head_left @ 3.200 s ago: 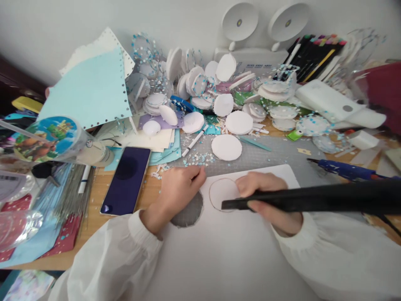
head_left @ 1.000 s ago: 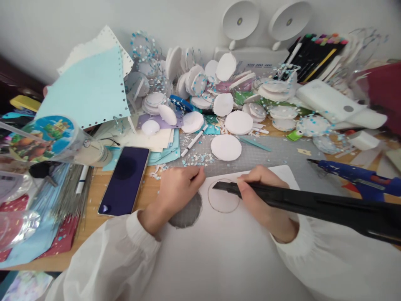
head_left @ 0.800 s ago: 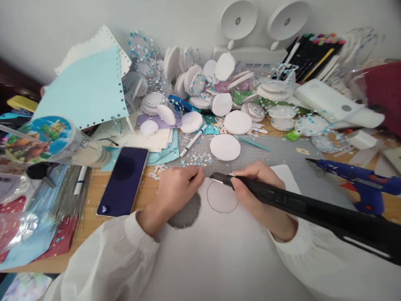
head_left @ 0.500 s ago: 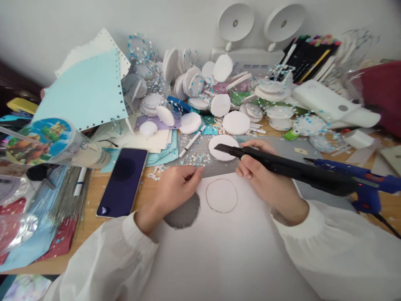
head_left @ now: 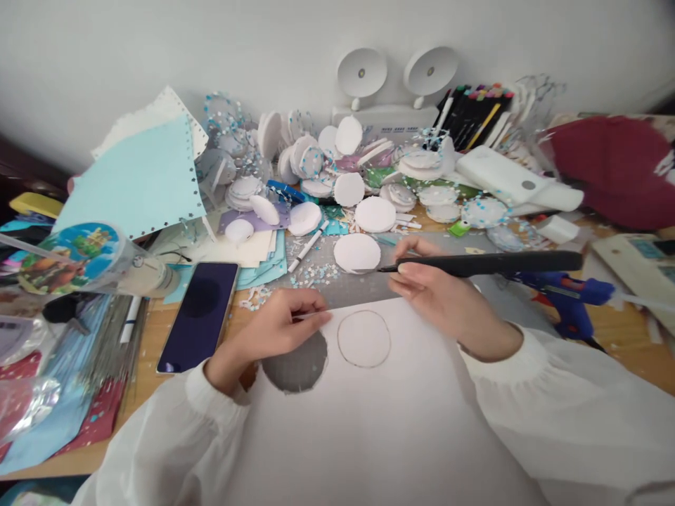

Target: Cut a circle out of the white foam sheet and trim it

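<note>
A large white sheet (head_left: 401, 400) lies in front of me, with a round cut-out hole through which the grey mat shows and a pencilled circle beside it. My left hand (head_left: 282, 323) is curled over the hole, its thumb and forefinger closed at the sheet's upper edge. In my right hand (head_left: 443, 295) is a black utility knife (head_left: 490, 263), held almost level above the sheet's upper right edge, with its tip pointing left. Just beyond the tip, a white disc (head_left: 357, 253) lies on the grey cutting mat (head_left: 358, 286).
Several white discs with blue-beaded wire crowd the back, before a twin-head lamp (head_left: 380, 116). A phone (head_left: 200, 316) and a lidded cup (head_left: 89, 256) are at left. A blue glue gun (head_left: 569, 299) lies at right, near a dark red cap (head_left: 612, 172). A marker (head_left: 307, 246) lies ahead.
The knife has swung from slanting toward the camera to nearly level, and its tip has moved down off the white disc. My left hand has shifted slightly left. The view has tilted up and turned right.
</note>
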The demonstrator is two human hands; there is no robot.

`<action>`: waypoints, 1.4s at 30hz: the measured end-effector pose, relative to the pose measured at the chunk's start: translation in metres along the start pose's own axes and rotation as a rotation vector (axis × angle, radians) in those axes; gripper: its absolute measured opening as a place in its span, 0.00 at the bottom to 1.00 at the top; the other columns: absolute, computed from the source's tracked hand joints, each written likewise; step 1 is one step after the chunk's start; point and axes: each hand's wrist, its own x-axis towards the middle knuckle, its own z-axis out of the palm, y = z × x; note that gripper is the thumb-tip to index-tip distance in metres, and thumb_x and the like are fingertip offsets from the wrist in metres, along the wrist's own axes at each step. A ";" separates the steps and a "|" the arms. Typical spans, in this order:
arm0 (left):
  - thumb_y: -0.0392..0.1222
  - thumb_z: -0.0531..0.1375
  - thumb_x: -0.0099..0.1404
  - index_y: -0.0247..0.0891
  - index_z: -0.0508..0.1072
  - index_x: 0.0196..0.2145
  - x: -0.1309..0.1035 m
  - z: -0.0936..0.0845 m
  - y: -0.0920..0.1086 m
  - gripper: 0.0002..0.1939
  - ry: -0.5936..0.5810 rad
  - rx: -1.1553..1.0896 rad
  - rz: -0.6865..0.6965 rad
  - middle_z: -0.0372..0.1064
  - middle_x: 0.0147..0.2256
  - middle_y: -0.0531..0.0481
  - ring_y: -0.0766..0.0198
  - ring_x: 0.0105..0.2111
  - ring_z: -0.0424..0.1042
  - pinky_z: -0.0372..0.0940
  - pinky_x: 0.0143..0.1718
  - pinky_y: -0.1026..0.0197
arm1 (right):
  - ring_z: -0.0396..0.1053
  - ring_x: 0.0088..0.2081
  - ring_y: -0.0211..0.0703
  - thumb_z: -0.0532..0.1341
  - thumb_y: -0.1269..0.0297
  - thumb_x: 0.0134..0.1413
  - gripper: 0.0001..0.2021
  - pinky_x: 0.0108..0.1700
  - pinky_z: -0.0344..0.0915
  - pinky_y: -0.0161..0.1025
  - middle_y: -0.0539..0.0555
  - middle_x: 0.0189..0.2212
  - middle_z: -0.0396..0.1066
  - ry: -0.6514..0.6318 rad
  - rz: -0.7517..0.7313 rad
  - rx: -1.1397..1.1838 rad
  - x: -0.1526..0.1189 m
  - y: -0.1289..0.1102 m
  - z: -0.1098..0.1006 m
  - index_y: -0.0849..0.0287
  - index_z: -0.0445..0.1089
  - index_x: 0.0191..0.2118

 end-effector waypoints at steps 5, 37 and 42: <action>0.44 0.53 0.65 0.34 0.69 0.27 0.002 0.008 -0.004 0.13 0.011 0.095 0.037 0.57 0.20 0.56 0.70 0.22 0.54 0.50 0.23 0.67 | 0.57 0.26 0.36 0.66 0.62 0.43 0.09 0.26 0.58 0.35 0.48 0.25 0.62 0.008 0.067 -0.058 -0.002 0.009 -0.002 0.52 0.70 0.34; 0.43 0.53 0.64 0.36 0.68 0.26 0.011 0.012 -0.011 0.12 -0.002 0.336 0.020 0.60 0.21 0.56 0.70 0.22 0.58 0.48 0.25 0.65 | 0.51 0.20 0.32 0.63 0.60 0.49 0.10 0.22 0.46 0.34 0.43 0.17 0.55 0.007 -0.008 -0.493 -0.007 0.034 -0.003 0.57 0.64 0.27; 0.43 0.53 0.64 0.36 0.68 0.26 0.009 0.012 -0.011 0.11 -0.007 0.354 0.020 0.60 0.21 0.56 0.70 0.22 0.57 0.47 0.25 0.65 | 0.54 0.22 0.33 0.63 0.62 0.49 0.07 0.22 0.47 0.33 0.46 0.21 0.59 -0.046 -0.055 -0.552 -0.009 0.030 -0.002 0.58 0.65 0.28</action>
